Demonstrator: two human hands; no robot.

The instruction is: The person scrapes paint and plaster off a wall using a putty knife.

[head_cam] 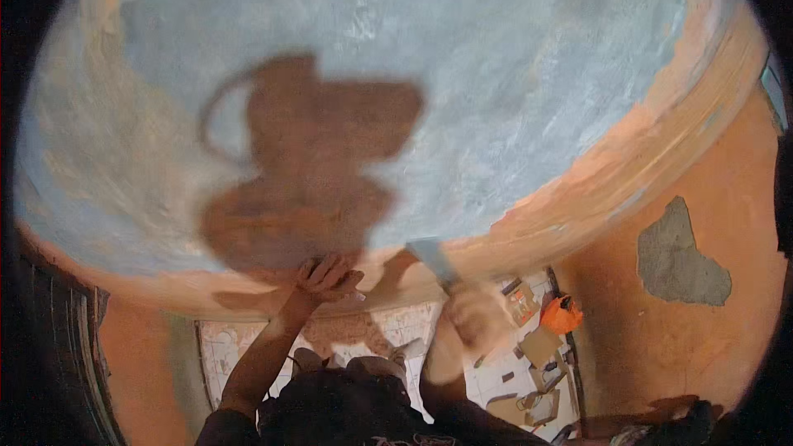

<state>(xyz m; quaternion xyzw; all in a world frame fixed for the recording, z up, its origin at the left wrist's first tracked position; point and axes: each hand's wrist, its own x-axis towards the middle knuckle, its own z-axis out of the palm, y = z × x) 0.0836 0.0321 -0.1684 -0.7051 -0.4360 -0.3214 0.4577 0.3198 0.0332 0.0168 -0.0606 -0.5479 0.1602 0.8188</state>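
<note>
A wall (pixel 495 74) with a patchy blue-grey coat over orange fills the upper view, and a dark shadow of a head and shoulders falls on it. My left hand (pixel 328 277) rests at the lower part of this wall with fingers spread; whether it holds anything small cannot be made out. My right hand (pixel 474 319), blurred, is closed around a flat scraper or putty knife (pixel 432 258). Its blade points up and left, at the lower edge of the blue-grey area.
On the tiled floor (pixel 489 378) below lie an orange bag (pixel 562 314), cardboard pieces (pixel 540 347) and several small items. An orange side wall (pixel 737 229) with a grey bare patch (pixel 678 260) stands at the right. Dark vertical bars are at the far left.
</note>
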